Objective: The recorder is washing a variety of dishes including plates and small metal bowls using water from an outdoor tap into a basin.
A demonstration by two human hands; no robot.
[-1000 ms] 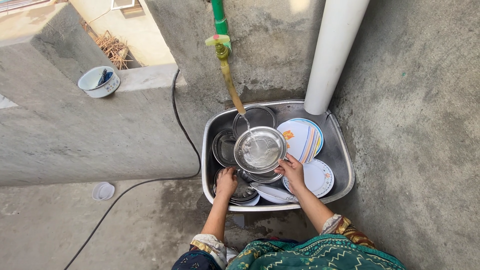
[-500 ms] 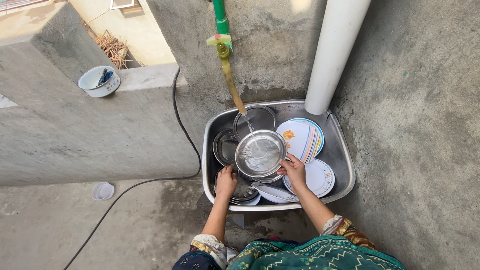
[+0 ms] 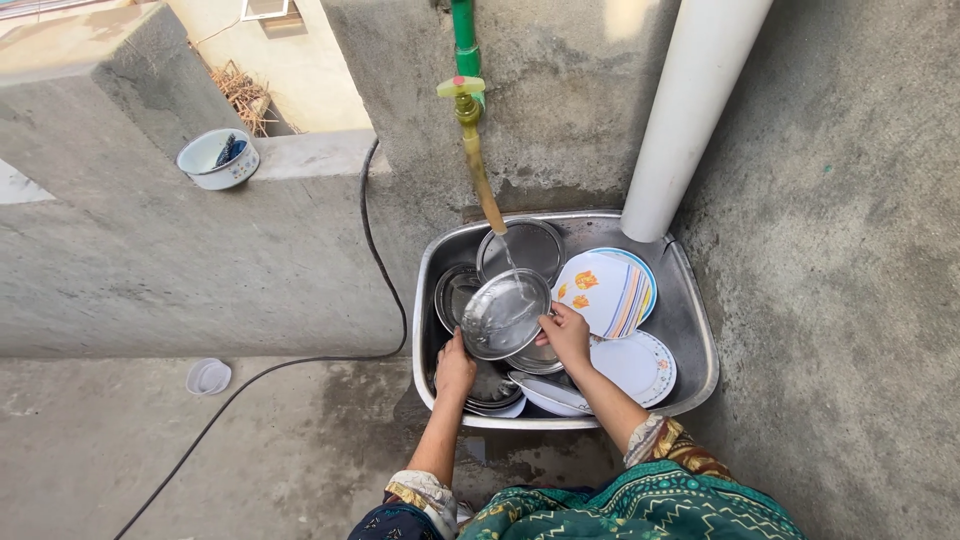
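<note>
Round shiny steel plate (image 3: 503,314) tilted under brass tap (image 3: 480,165), over steel basin (image 3: 695,330). Right hand (image 3: 566,335) pinches plate rim; left hand (image 3: 456,366) grips its lower edge. Glossy patterned melamine plates (image 3: 608,290) behind.

Bright daylight fills the scene, strongest far left. Soft shadows lie near the grey walls. The wet steel plate (image 3: 503,313) shines (a little glare). Edges bend outward.

Steel plate (image 3: 503,314) in sink (image 3: 695,330) under tap (image 3: 482,170); patterned plates (image 3: 605,290) right; bowl (image 3: 217,158) on ledge (image 3: 300,155) far left.
</note>
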